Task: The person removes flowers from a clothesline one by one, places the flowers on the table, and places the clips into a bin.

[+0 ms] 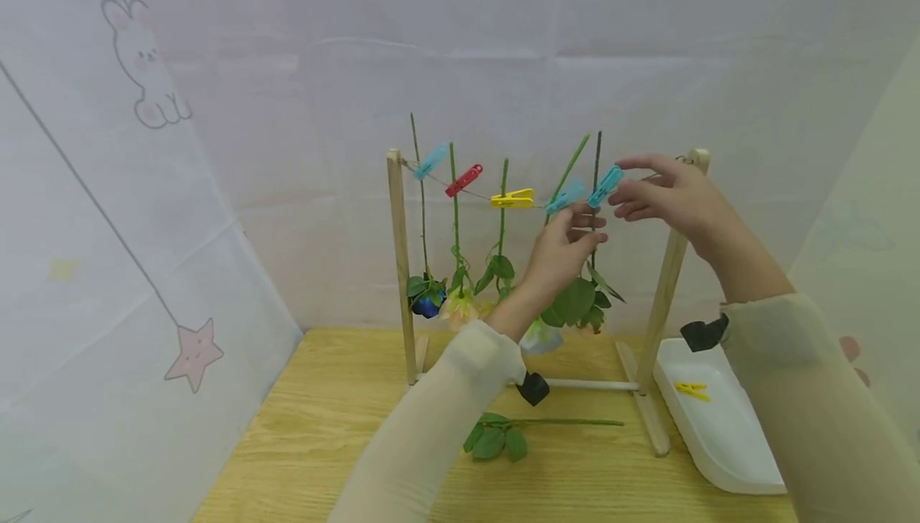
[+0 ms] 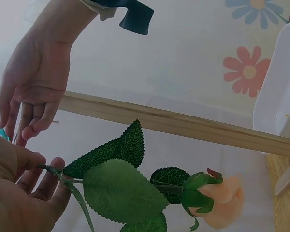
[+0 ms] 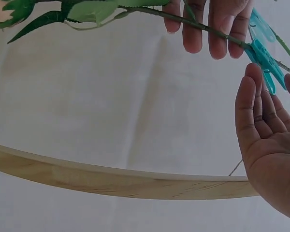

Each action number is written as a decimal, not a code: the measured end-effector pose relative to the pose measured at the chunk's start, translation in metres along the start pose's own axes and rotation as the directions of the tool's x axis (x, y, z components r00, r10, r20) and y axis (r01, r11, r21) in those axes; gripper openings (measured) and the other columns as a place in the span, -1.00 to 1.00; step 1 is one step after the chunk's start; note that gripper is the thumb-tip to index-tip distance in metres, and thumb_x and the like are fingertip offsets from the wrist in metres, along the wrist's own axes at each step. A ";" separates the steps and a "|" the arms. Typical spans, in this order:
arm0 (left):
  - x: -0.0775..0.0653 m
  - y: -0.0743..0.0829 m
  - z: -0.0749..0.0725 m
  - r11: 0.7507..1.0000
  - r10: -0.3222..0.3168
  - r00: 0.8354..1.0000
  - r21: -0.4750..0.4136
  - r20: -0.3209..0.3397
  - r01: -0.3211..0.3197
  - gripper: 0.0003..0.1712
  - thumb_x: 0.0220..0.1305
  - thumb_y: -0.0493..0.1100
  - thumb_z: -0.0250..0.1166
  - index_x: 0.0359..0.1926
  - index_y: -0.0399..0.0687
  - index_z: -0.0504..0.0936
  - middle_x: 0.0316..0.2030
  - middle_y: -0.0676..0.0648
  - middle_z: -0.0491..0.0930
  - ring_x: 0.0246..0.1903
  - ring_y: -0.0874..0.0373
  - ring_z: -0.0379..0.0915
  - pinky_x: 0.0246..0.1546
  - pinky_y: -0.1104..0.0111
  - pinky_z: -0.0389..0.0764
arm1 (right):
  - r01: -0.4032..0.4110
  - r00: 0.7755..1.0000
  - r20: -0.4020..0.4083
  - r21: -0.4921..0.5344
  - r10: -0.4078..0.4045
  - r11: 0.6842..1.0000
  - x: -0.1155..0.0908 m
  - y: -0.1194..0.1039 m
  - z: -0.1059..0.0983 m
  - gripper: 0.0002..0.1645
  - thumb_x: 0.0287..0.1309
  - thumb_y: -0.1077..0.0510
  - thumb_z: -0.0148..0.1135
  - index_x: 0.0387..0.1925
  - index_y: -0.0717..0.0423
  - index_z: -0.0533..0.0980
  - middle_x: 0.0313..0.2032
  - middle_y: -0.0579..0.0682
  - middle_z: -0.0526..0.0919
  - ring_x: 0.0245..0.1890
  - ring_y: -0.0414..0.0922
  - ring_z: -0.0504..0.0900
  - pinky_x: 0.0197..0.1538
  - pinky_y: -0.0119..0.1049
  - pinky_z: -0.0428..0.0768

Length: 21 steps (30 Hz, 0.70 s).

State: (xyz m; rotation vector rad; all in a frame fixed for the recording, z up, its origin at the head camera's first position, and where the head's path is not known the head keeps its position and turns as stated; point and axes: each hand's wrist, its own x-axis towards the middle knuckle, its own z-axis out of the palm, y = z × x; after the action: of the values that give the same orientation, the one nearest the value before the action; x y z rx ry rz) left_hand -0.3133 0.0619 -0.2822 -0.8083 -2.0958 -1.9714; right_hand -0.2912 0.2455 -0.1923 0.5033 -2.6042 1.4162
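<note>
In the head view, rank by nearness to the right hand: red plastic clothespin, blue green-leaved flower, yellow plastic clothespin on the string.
1. Yellow plastic clothespin: left of the right hand.
2. Red plastic clothespin: farther left.
3. Blue green-leaved flower: lower, near the left wooden post.

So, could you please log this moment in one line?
left hand: at dark stem | right hand: at rightmost blue clothespin | yellow clothespin: in tray | leafy stem: on table

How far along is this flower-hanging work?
Done: four stems hang pegged on the string. In hand: the peach rose, held by the left grip, right grip at its turquoise clothespin. Remaining, apparently: the leafy stem on the table, the yellow clothespin in the white tray.
</note>
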 end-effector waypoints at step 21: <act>-0.002 0.000 0.002 0.997 0.009 0.999 0.074 -0.031 -0.006 -0.69 0.45 -0.34 0.21 0.18 -0.19 0.54 -0.05 -0.14 0.68 -0.28 0.27 0.66 -0.26 0.50 0.66 | 0.004 1.000 -0.014 0.094 -0.002 0.996 0.002 -0.002 0.001 -0.56 0.43 0.00 0.21 0.16 0.18 0.41 -0.34 -0.13 0.78 -0.36 -0.18 0.75 -0.19 -0.37 0.72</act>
State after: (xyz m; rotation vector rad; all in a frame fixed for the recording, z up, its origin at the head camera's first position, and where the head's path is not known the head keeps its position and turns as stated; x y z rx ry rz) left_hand -0.3114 0.0638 -0.2833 -0.7659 -2.1314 -1.8777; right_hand -0.2923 0.2437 -0.1907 0.5066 -2.5339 1.5417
